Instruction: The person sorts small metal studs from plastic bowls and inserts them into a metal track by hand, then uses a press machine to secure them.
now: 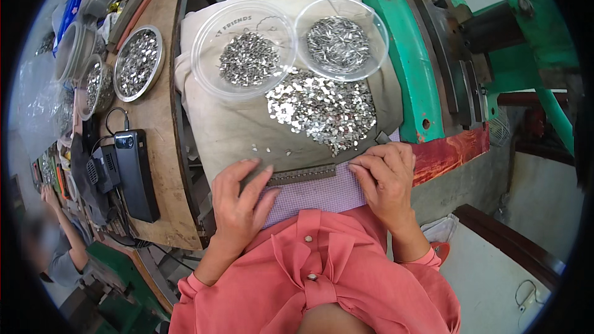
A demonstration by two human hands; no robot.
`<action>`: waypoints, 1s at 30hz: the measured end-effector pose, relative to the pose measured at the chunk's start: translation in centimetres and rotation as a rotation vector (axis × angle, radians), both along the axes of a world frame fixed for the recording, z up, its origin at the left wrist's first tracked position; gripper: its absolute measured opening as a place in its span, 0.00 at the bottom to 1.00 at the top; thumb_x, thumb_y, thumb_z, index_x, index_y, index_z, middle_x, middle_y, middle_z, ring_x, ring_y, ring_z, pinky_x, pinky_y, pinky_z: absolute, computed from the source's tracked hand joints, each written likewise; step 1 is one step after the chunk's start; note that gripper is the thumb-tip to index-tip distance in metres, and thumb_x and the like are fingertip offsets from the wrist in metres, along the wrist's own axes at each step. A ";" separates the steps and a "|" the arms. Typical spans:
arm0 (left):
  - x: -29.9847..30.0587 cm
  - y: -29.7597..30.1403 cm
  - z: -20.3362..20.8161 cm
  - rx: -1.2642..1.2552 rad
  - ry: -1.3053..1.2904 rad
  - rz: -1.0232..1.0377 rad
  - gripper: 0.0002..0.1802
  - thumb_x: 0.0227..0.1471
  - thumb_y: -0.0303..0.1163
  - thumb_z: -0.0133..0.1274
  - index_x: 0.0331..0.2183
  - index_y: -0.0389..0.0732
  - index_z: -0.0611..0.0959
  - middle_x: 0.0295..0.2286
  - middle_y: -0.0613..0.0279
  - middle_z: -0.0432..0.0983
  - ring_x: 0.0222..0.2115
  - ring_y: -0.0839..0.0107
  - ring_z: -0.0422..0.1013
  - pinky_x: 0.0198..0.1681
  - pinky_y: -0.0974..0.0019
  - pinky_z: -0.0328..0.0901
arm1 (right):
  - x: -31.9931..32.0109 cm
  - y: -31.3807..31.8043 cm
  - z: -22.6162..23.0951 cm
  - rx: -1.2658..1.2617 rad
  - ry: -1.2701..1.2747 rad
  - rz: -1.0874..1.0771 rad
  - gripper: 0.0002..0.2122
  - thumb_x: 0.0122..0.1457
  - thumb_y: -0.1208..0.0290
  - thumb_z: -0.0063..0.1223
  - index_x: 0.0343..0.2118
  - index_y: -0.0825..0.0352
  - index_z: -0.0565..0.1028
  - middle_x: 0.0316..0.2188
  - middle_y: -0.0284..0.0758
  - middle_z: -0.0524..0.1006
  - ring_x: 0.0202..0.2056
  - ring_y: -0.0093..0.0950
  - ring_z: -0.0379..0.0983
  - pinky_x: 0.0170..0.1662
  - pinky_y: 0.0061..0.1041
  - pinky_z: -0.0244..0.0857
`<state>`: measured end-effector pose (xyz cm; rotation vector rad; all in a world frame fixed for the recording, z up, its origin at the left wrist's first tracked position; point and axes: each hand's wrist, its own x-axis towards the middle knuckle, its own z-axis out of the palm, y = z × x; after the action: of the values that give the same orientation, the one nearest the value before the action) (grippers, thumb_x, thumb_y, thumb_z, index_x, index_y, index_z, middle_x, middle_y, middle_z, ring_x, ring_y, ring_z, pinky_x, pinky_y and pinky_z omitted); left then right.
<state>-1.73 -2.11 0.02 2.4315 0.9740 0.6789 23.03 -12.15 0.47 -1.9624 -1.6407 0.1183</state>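
We have a work surface spread with cream cloth and grey-green cloth; on it we see a wide clear tub, a smaller clear tub beside it, a loose heap of shiny metal pieces and, at the near edge, a dark slotted bar. Our wooden table at left carries a metal bowl and a black device

Both hands apart (fingers bent)
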 end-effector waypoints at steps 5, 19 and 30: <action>-1.2 -0.3 -1.1 -0.069 -0.057 0.092 0.24 0.36 0.27 0.69 0.41 0.40 0.84 0.45 0.53 0.75 0.45 0.54 0.70 0.47 0.56 0.65 | -0.3 2.0 1.4 0.017 0.233 0.090 0.06 0.46 0.72 0.68 0.28 0.61 0.82 0.32 0.27 0.75 0.40 0.34 0.65 0.41 0.32 0.58; -0.9 0.2 -1.3 -0.141 -0.131 0.113 0.20 0.36 0.31 0.70 0.36 0.42 0.84 0.43 0.57 0.75 0.43 0.58 0.71 0.45 0.58 0.61 | -2.0 5.9 1.2 -0.076 0.066 0.163 0.05 0.44 0.69 0.69 0.26 0.57 0.84 0.34 0.23 0.76 0.44 0.32 0.63 0.49 0.35 0.49; -1.0 0.7 -1.4 -0.151 -0.134 0.076 0.16 0.36 0.30 0.71 0.31 0.43 0.83 0.43 0.58 0.75 0.44 0.59 0.71 0.44 0.59 0.61 | -4.4 7.7 1.8 -0.235 0.341 0.304 0.04 0.50 0.67 0.66 0.27 0.58 0.84 0.34 0.23 0.75 0.45 0.31 0.62 0.50 0.35 0.47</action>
<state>-2.74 -1.43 -1.38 2.1981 1.0294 0.7554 18.65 -4.46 2.24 -1.7189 -1.7366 0.7507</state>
